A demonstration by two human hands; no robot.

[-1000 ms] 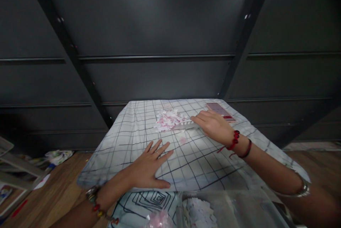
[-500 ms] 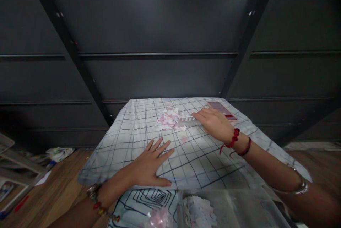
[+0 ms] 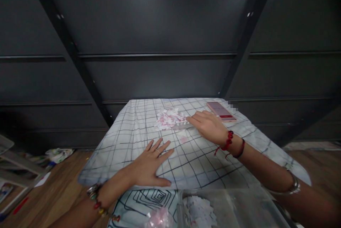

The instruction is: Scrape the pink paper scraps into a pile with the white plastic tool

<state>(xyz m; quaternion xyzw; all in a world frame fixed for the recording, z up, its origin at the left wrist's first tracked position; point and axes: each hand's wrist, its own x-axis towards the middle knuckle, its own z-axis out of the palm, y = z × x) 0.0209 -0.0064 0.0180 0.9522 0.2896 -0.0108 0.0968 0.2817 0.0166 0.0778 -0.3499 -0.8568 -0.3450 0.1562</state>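
Observation:
My left hand (image 3: 153, 164) lies flat on the white checked cloth (image 3: 138, 121), fingers spread, with nothing under it that I can see. Farther back, my right hand (image 3: 209, 125) is closed on a pale, translucent flat strip (image 3: 181, 125) with a row of notches or holes; its exact kind I cannot make out. The strip's far end touches the right side of a heap of torn white and pink paper scraps (image 3: 168, 117). Part of the strip is hidden by my fingers. One small pink scrap (image 3: 183, 139) lies on the cloth in front of the heap.
A pink phone (image 3: 221, 110) lies beyond my right hand. Along the near edge are a clear plastic box (image 3: 237, 203), paper pieces (image 3: 199, 210) inside it, and a clear bag (image 3: 159, 217) with pink contents. A dark panelled wall (image 3: 160, 75) stands behind the table.
My right hand has moved left with the strip, pushing its end farther against the paper heap. My left hand has stayed in place.

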